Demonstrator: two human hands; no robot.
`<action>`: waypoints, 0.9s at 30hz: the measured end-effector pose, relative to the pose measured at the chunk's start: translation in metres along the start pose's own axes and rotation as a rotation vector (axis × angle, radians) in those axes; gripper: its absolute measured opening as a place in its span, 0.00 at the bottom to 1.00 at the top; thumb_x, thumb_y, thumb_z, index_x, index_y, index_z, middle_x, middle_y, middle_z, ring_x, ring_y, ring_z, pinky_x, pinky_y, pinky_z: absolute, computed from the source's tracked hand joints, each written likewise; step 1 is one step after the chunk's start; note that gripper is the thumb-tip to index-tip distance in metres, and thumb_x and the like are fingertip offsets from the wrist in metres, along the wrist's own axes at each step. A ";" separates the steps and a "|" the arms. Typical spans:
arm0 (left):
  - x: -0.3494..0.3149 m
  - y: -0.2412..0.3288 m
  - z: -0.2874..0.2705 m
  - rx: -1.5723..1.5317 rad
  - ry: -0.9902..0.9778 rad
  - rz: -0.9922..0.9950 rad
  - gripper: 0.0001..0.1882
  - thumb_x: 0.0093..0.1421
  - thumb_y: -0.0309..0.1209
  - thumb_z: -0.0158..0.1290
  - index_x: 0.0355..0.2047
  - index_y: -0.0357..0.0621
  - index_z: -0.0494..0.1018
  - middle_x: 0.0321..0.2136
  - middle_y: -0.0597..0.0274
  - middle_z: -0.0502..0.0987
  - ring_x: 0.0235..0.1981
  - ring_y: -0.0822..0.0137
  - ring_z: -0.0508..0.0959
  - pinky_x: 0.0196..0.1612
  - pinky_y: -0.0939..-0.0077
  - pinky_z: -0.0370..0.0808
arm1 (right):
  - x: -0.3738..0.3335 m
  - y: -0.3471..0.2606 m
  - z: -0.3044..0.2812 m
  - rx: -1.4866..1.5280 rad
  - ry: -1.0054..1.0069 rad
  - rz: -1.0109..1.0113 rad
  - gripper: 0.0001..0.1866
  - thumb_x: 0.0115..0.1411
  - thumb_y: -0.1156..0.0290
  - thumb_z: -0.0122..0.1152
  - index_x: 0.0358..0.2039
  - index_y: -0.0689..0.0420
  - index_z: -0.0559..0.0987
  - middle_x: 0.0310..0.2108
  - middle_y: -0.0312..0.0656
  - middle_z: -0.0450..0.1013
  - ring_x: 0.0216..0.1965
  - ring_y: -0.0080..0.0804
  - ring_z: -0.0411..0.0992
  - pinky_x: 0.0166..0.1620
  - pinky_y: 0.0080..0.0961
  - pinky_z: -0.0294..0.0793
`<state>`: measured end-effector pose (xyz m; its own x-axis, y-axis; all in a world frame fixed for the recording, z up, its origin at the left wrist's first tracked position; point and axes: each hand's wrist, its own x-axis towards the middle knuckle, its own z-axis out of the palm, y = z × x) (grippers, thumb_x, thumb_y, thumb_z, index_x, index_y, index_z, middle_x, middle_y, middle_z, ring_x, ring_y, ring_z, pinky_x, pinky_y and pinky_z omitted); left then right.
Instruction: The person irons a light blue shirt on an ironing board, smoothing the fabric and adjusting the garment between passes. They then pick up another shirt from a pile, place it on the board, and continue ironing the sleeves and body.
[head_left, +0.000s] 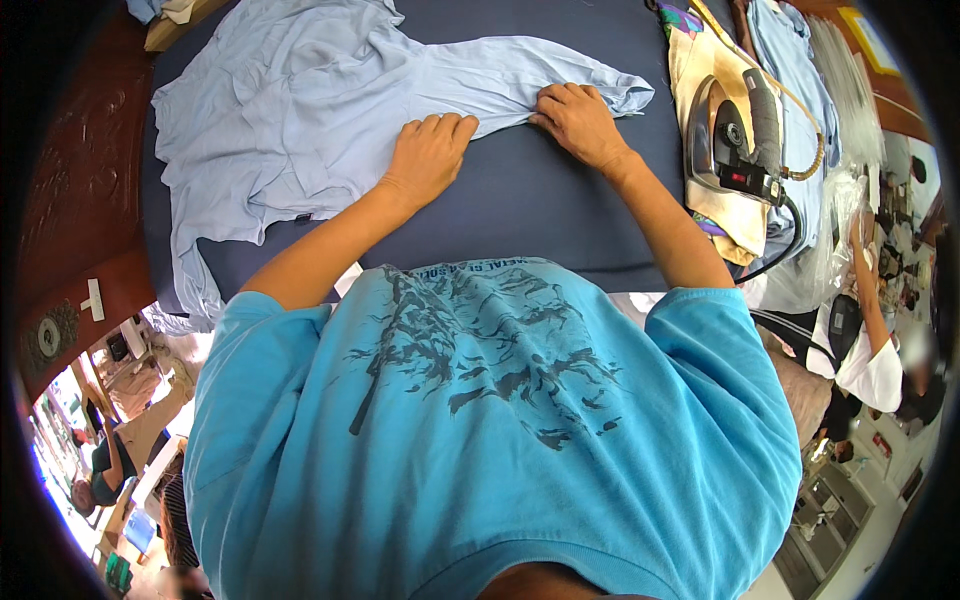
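A pale blue shirt (290, 100) lies spread and wrinkled over a dark navy ironing table (520, 200). One sleeve (540, 75) stretches out to the right. My left hand (430, 155) rests flat with fingers together on the sleeve's lower edge. My right hand (580, 120) presses down on the sleeve near its cuff, fingers bent over the fabric. Neither hand lifts the cloth. My bright blue T-shirt fills the lower half of the view.
A metal iron (735, 135) with a black handle and cord stands on a patterned yellow cloth (700, 70) at the right. More light blue garments and clear plastic bags lie beyond it. Another person sits at the far right (870, 350). A dark wooden panel runs along the left.
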<state>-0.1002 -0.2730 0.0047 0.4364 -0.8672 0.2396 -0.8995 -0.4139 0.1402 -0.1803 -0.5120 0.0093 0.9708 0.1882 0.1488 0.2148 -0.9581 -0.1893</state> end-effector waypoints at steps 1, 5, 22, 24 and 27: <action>0.000 -0.002 -0.002 0.002 -0.013 0.010 0.14 0.46 0.27 0.51 0.36 0.46 0.69 0.31 0.63 0.71 0.31 0.64 0.73 0.34 0.69 0.67 | 0.004 0.002 -0.003 0.028 -0.022 -0.004 0.11 0.55 0.61 0.55 0.32 0.54 0.77 0.38 0.35 0.70 0.41 0.35 0.67 0.44 0.34 0.64; -0.004 -0.020 -0.022 -0.002 -0.100 0.037 0.08 0.47 0.24 0.49 0.30 0.46 0.71 0.28 0.65 0.71 0.31 0.66 0.74 0.36 0.70 0.69 | 0.005 -0.003 -0.017 0.079 0.067 -0.157 0.13 0.58 0.61 0.51 0.29 0.56 0.78 0.38 0.38 0.72 0.39 0.38 0.69 0.45 0.36 0.64; 0.086 -0.075 0.006 0.023 -0.111 -0.298 0.09 0.57 0.32 0.45 0.36 0.51 0.72 0.37 0.63 0.73 0.44 0.62 0.72 0.49 0.57 0.63 | 0.029 0.085 -0.022 0.112 -0.151 0.688 0.12 0.52 0.63 0.58 0.35 0.55 0.77 0.37 0.46 0.72 0.44 0.47 0.69 0.42 0.38 0.69; 0.093 -0.083 0.005 0.106 -0.129 -0.276 0.06 0.57 0.32 0.46 0.33 0.51 0.72 0.35 0.64 0.72 0.43 0.62 0.72 0.47 0.57 0.64 | 0.025 0.088 -0.022 0.086 0.043 0.573 0.11 0.53 0.64 0.58 0.33 0.57 0.76 0.34 0.48 0.72 0.39 0.46 0.71 0.40 0.37 0.69; 0.093 -0.067 0.011 0.056 0.150 -0.259 0.07 0.57 0.30 0.45 0.33 0.50 0.73 0.33 0.66 0.73 0.37 0.63 0.74 0.43 0.59 0.66 | 0.034 0.047 -0.027 0.189 0.393 0.499 0.09 0.53 0.67 0.57 0.31 0.59 0.75 0.30 0.49 0.72 0.34 0.46 0.71 0.38 0.38 0.69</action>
<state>0.0002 -0.3293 0.0075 0.6465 -0.6817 0.3425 -0.7555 -0.6345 0.1631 -0.1401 -0.5565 0.0320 0.8551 -0.3957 0.3351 -0.2013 -0.8489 -0.4888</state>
